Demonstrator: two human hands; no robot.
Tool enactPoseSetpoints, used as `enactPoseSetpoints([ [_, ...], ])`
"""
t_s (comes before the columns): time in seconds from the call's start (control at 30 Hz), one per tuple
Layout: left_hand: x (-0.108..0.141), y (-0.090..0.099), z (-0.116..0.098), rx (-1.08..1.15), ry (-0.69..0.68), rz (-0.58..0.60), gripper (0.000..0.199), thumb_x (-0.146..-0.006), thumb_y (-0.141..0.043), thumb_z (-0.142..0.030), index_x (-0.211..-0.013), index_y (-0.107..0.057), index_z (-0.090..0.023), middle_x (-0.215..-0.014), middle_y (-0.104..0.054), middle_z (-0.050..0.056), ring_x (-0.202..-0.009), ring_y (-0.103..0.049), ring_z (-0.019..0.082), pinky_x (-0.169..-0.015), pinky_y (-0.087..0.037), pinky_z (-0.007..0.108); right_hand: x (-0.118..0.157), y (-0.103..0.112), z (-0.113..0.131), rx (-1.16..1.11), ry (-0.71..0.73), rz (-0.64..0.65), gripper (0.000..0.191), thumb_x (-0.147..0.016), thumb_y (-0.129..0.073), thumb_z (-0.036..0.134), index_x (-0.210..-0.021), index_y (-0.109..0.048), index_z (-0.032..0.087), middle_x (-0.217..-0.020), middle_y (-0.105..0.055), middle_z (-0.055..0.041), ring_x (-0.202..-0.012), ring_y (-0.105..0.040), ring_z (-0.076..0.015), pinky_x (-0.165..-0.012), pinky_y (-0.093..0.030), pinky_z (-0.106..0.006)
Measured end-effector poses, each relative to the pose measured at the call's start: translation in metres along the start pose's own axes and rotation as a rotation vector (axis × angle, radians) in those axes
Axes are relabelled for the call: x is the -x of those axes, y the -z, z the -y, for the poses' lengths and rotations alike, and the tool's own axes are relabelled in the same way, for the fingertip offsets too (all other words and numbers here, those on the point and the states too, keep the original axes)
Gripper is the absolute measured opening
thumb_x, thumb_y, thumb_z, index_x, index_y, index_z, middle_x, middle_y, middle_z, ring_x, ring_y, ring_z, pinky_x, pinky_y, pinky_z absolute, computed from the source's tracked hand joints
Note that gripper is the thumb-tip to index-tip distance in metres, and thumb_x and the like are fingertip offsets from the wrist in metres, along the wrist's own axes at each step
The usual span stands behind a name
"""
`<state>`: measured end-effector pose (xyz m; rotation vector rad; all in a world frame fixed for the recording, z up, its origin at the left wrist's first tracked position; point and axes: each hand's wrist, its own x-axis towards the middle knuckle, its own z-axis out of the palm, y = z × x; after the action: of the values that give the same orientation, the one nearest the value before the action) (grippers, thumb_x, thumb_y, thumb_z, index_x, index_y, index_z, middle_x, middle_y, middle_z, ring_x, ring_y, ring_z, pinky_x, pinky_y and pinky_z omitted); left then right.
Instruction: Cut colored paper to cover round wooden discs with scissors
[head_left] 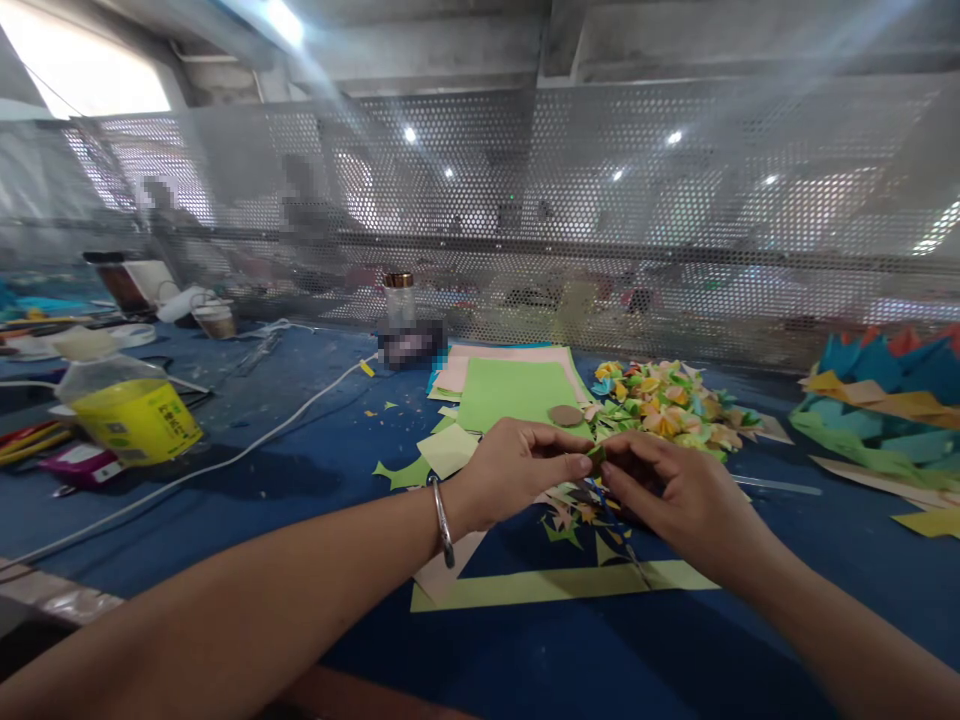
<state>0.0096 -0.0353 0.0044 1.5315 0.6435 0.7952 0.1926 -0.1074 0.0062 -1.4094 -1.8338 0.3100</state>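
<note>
Paper piece (596, 454) | 1, green | between left grip (514, 468) and right grip (679, 492)

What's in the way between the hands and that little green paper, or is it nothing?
Nothing that I can see: fingertips of the left hand and the right hand are right at the little green paper. The paper scraps lie on the table, not between.

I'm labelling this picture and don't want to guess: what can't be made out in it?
In the head view:
Green paper piece: its full shape, covered by the fingers of the left hand and right hand.
Layered coloured paper: its full extent, cut off by the right edge.
Yellow label: its small print, too small and blurred.
Shapes behind the perforated screen: obscured by its mesh.
</note>
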Motion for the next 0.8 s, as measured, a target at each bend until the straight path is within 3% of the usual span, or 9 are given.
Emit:
enactPoseSetpoints([
  [0.13, 0.000, 0.002, -0.001, 0.012, 0.024, 0.008, 0.027, -0.073, -0.080, -0.021, -0.099, -0.079, -0.014, -0.097, -0.079, 0.010, -0.087, -0.071, 0.018, -0.092, -0.054, 0.036, 0.002, -0.001, 0.004, -0.011, -0.021, 0.011, 0.020, -0.094, -0.052, 0.036, -0.087, -0.063, 0.022, -0.063, -0.059, 0.0009, -0.056, -0.055, -0.0146, -0.050, -0.041, -0.025],
  [0.37, 0.002, 0.000, -0.004, -0.018, 0.022, 0.026, 0.018, -0.077, -0.077, -0.021, -0.094, -0.080, -0.015, -0.090, -0.079, 0.007, -0.078, -0.070, 0.015, -0.083, -0.056, 0.030, 0.002, -0.002, 0.000, 0.022, 0.008, -0.002, 0.015, -0.090, -0.056, 0.033, -0.081, -0.062, 0.022, -0.064, -0.059, 0.0013, -0.059, -0.054, -0.0147, -0.054, -0.043, -0.026],
  [0.6, 0.003, -0.001, -0.004, -0.074, -0.059, 0.018, 0.012, -0.083, -0.070, -0.020, -0.081, -0.079, -0.013, -0.074, -0.075, 0.004, -0.071, -0.066, 0.013, -0.074, -0.055, 0.027, 0.003, -0.003, 0.000, 0.022, 0.022, -0.017, 0.015, -0.091, -0.055, 0.032, -0.084, -0.065, 0.022, -0.065, -0.061, 0.0006, -0.059, -0.057, -0.0154, -0.054, -0.044, -0.025],
  [0.8, 0.003, 0.000, -0.010, -0.031, 0.028, 0.006, 0.009, -0.080, -0.070, -0.017, -0.077, -0.078, -0.013, -0.071, -0.074, 0.004, -0.064, -0.064, 0.010, -0.070, -0.054, 0.025, 0.005, -0.005, 0.004, 0.023, 0.028, -0.052, 0.013, -0.090, -0.055, 0.029, -0.084, -0.065, 0.022, -0.068, -0.063, -0.0006, -0.062, -0.057, -0.0158, -0.056, -0.046, -0.026],
])
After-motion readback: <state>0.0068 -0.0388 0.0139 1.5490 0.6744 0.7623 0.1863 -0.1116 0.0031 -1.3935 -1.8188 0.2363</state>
